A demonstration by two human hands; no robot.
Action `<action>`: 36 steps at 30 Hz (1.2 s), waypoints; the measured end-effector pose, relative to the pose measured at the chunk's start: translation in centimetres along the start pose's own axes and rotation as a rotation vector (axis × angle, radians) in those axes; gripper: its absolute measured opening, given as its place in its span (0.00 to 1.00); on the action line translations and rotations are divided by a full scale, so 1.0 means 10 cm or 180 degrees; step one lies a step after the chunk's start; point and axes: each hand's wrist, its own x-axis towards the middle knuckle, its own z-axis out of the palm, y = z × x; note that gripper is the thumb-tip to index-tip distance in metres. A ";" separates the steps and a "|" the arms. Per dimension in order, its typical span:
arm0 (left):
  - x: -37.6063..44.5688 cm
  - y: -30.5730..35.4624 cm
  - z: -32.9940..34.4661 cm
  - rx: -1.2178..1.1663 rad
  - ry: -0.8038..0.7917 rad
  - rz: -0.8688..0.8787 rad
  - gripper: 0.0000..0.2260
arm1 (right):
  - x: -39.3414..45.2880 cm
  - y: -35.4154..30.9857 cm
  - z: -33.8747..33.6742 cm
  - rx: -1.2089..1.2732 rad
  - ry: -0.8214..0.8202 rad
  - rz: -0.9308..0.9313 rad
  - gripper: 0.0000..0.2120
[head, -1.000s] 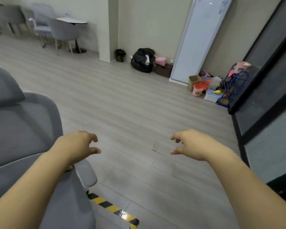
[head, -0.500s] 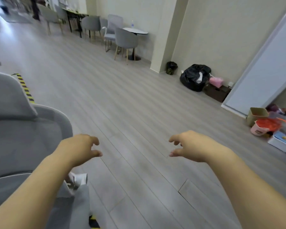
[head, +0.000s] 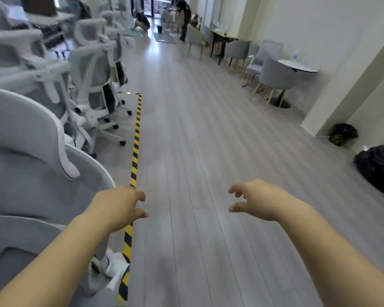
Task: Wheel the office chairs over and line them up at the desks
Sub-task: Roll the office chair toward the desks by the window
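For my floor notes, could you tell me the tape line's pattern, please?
Yellow and black diagonal stripes on the tape line, head view.

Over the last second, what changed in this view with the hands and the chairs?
The view swung left: the whiteboard and toy pile slid out of frame, the black bag moved to the right edge, and a row of office chairs beside the striped floor tape came into sight. Nothing was gripped or released. The left hand and right hand stay out front, loosely curled and empty, the nearest chair still at the left.
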 end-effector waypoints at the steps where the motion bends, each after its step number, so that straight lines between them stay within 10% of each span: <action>1: 0.05 0.01 -0.01 -0.0029 0.0036 -0.0142 0.21 | 0.19 0.03 -0.06 -0.0052 0.0006 -0.0160 0.25; 21: 0.84 -0.35 -0.17 -0.0894 0.1096 -0.2937 0.20 | 3.00 -0.92 -0.91 -0.1225 -0.0149 -0.2909 0.24; 36: 1.40 -0.92 -0.37 -0.1080 0.0725 -0.4479 0.13 | 4.10 -2.54 -1.11 -0.1375 0.0325 -0.4468 0.21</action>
